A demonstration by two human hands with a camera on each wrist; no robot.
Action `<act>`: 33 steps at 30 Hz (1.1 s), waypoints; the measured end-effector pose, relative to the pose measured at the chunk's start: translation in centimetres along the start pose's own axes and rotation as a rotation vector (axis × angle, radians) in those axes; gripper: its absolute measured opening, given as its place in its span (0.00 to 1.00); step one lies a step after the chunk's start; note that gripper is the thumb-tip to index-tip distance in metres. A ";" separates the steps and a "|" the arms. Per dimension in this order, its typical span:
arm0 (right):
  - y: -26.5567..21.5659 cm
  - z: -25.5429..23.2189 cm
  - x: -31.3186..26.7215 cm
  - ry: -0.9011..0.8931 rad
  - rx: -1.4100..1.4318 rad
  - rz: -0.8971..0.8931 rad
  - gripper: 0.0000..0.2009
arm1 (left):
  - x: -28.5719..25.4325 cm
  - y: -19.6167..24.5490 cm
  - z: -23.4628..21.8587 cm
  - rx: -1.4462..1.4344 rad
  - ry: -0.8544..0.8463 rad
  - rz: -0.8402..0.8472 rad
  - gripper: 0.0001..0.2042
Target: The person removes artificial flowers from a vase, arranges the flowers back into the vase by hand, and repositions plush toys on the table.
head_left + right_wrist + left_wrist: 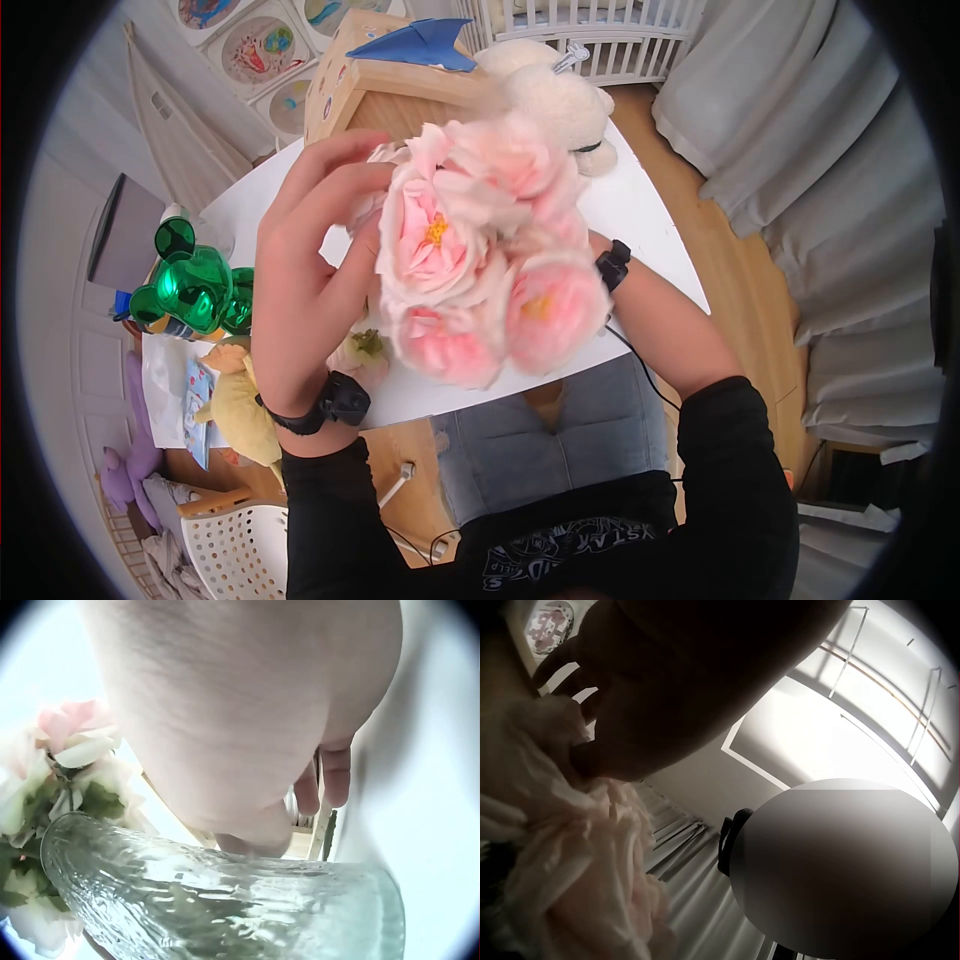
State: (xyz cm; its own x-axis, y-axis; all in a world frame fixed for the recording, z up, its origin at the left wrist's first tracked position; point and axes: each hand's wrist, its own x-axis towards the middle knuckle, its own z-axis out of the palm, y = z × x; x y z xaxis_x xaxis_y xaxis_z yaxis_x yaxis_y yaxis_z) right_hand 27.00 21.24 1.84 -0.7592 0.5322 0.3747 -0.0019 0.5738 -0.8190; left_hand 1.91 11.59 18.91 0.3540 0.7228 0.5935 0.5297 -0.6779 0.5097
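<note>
A bunch of pink flowers (440, 235) with yellow centres fills the middle of the head view, slightly blurred. My left hand (310, 240) is at its left side, fingers and thumb curved round a pale bloom (368, 205). In the left wrist view the thumb meets the petals (592, 847). My right hand (247, 727) grips a clear, ribbed glass vase (225, 900), which lies slanted across the right wrist view. Blossoms and green leaves (101, 799) show past the vase's rim. The bunch hides most of this hand in the head view.
Beyond the bunch, a wooden house (370, 95) bears a blue folded piece (420, 45), beside a white plush toy (560, 100). Left on the white table (650, 220) are a shiny green figure (195, 290) and a yellow plush (245, 410). Another bloom (360, 358) lies below my left wrist.
</note>
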 end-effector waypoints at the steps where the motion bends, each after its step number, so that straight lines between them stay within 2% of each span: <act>1: -0.2 0.5 -0.1 0.008 -0.023 -0.014 0.28 | 0.1 -0.2 0.0 0.001 0.000 0.002 0.13; 7: 0.8 0.7 0.7 0.065 -0.143 -0.092 0.28 | 0.5 -1.2 0.6 -0.059 -0.016 0.073 0.15; 9: 1.0 0.6 -0.3 0.092 -0.182 -0.114 0.27 | 0.5 0.2 0.4 -0.041 0.076 -0.066 0.14; 10: 1.2 0.2 -0.5 0.106 -0.203 -0.125 0.27 | 0.2 0.7 0.3 -0.042 0.069 -0.064 0.14; 12: 1.7 0.0 -0.3 0.130 -0.248 -0.147 0.27 | -0.6 1.8 0.2 0.007 0.277 0.063 0.13; 13: 1.8 -0.1 -0.4 0.140 -0.268 -0.158 0.27 | -1.1 2.7 -0.1 0.006 0.274 0.062 0.13; 15: 2.0 0.0 -0.3 0.158 -0.310 -0.180 0.27 | -2.0 4.2 -0.3 0.058 0.114 0.258 0.18; 16: 2.1 0.0 -0.4 0.167 -0.331 -0.191 0.27 | -2.1 4.5 0.1 0.057 0.112 0.258 0.18; 18: 1.5 -0.1 -0.3 0.176 -0.354 -0.202 0.27 | -2.2 4.9 1.2 0.076 -0.070 0.257 0.24; 20: 0.2 -0.4 -0.3 0.220 -0.003 -0.107 0.25 | -2.4 4.4 2.1 0.048 -0.059 0.250 0.26; 22: 0.6 -0.6 -0.7 0.225 -0.100 -0.084 0.24 | -2.4 4.5 2.2 0.075 -0.054 0.158 0.24; 24: 1.0 -0.6 -1.1 0.229 -0.194 -0.062 0.24 | -2.2 4.8 1.4 0.062 -0.099 0.160 0.23; 26: 1.3 -0.8 -1.4 0.147 0.025 0.019 0.23 | -2.2 4.5 0.4 0.055 -0.142 0.161 0.22; 28: -0.3 -1.3 -1.9 0.111 0.061 0.061 0.22 | -2.3 3.6 -0.4 0.197 -0.225 0.289 0.24; 30: -0.7 -1.4 -2.0 0.069 0.096 0.106 0.22 | -2.3 3.6 -0.6 0.181 -0.251 0.282 0.24; 32: -0.3 -1.2 -2.0 0.077 0.266 0.374 0.20 | -2.4 3.8 -0.9 0.159 -0.271 0.273 0.23; 33: -1.0 -1.4 -2.2 0.074 0.261 0.376 0.20 | -2.2 4.0 -1.1 0.100 -0.319 0.247 0.24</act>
State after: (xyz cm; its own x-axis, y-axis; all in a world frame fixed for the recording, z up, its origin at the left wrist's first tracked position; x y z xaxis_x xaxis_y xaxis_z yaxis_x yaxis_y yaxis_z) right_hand 29.58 20.33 2.41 -0.6898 0.7221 0.0526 0.0939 0.1613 -0.9824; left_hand 2.42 7.12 20.28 0.6924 0.5562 0.4596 0.4660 -0.8310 0.3037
